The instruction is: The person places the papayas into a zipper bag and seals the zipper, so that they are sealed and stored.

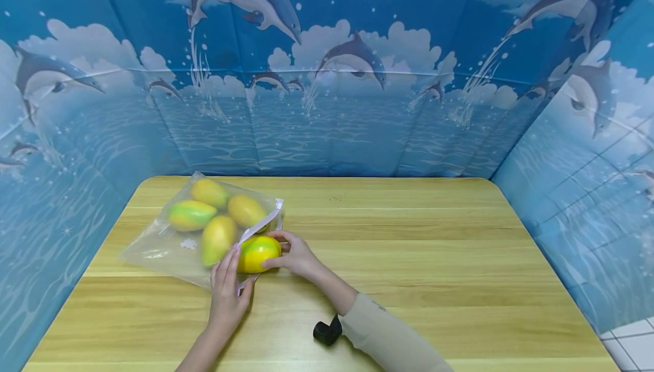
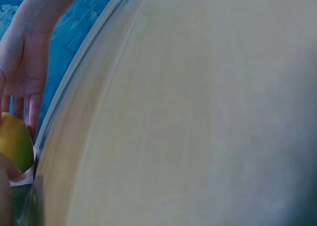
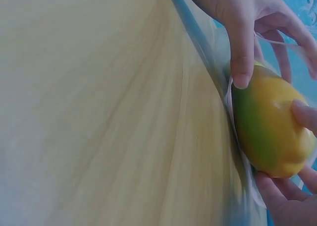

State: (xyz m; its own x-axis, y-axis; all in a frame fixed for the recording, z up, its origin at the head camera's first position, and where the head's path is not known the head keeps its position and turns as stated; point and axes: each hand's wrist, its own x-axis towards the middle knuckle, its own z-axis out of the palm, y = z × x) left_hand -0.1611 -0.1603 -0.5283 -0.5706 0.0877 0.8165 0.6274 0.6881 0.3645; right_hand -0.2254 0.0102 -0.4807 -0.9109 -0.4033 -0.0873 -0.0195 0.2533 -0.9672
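A clear plastic zip bag lies on the left of the table with several yellow-green mangoes inside. At its mouth is another mango, partly within the opening. My right hand grips this mango by its right end, fingers and thumb around it. My left hand holds the bag's mouth beside the mango, its fingers along the white zip edge. In the right wrist view the left hand reaches from above, thumb by the mango; the right hand supports it from below.
A black object, apparently a strap or mount, sits by the right sleeve. The wooden table extends to the right. Blue dolphin-print curtains stand behind and along both sides.
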